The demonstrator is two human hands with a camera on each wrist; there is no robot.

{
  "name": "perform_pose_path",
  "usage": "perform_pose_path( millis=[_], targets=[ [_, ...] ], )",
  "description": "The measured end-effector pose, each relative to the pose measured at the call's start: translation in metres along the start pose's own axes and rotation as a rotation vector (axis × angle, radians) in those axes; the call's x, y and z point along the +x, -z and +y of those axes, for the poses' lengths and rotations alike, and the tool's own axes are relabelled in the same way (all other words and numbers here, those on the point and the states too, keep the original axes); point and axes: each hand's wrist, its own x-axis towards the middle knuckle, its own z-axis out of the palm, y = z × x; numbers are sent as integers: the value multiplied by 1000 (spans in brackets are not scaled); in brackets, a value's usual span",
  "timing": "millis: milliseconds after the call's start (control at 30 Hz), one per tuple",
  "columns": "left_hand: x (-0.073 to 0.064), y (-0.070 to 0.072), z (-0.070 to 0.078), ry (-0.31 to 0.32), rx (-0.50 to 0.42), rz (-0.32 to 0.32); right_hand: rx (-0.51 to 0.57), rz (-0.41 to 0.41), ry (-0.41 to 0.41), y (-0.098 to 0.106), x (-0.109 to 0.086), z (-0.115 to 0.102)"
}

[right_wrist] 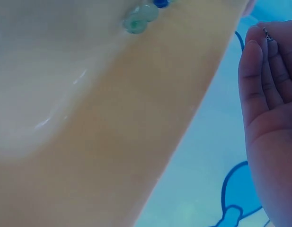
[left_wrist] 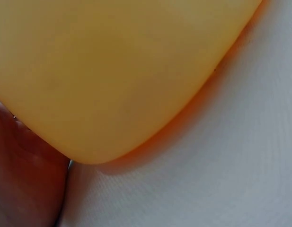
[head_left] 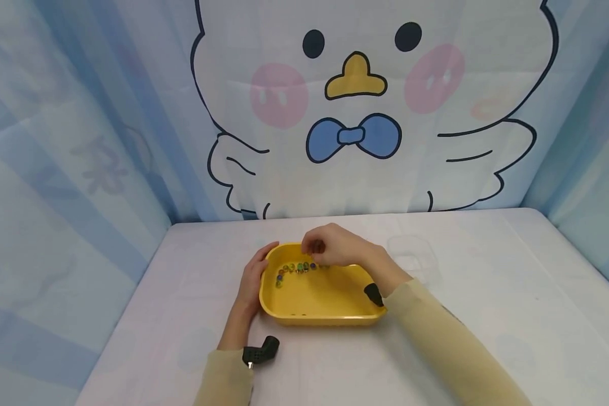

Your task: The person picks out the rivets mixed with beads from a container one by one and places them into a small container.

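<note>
A yellow plastic tray (head_left: 317, 296) sits in front of me on the white table. Several coloured glass marbles (head_left: 285, 269) line its far and left walls; green and blue marbles (right_wrist: 136, 24) show in the right wrist view. My left hand (head_left: 251, 282) grips the tray's left side, thumb at the rim, and part of that hand (left_wrist: 27, 175) shows beside the wall. Above the far rim, my right hand (head_left: 341, 246) has its fingers curled, covering some marbles. In the right wrist view its fingertips pinch a small shiny thing (right_wrist: 268, 35), mostly hidden.
The table (head_left: 487, 316) is covered with a white cloth. Behind it hangs a curtain (head_left: 355, 186) with a cartoon bird, and blue curtains (head_left: 71, 186) flank the sides. A black wrist camera (head_left: 261, 351) is strapped on the left wrist, close to the tray's front corner.
</note>
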Motion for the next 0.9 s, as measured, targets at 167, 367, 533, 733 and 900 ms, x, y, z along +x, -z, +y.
perform_pose_path(
  millis=[167, 367, 533, 733, 900],
  targets=[
    [0, -1, -1, 7, -11, -3, 11, 47, 14, 7, -9, -4],
    [0, -1, -3, 15, -24, -7, 15, 75, 30, 15, -16, -4],
    [1, 0, -4, 16, -27, -10, 15, 116, 43, 21, -22, -3],
    [0, 1, -4, 7, -11, -7, 30, 175, 10, 30, -34, -3],
    [0, 1, -1, 0, -9, -10, 25, 233, 17, 38, -44, -1]
  ],
)
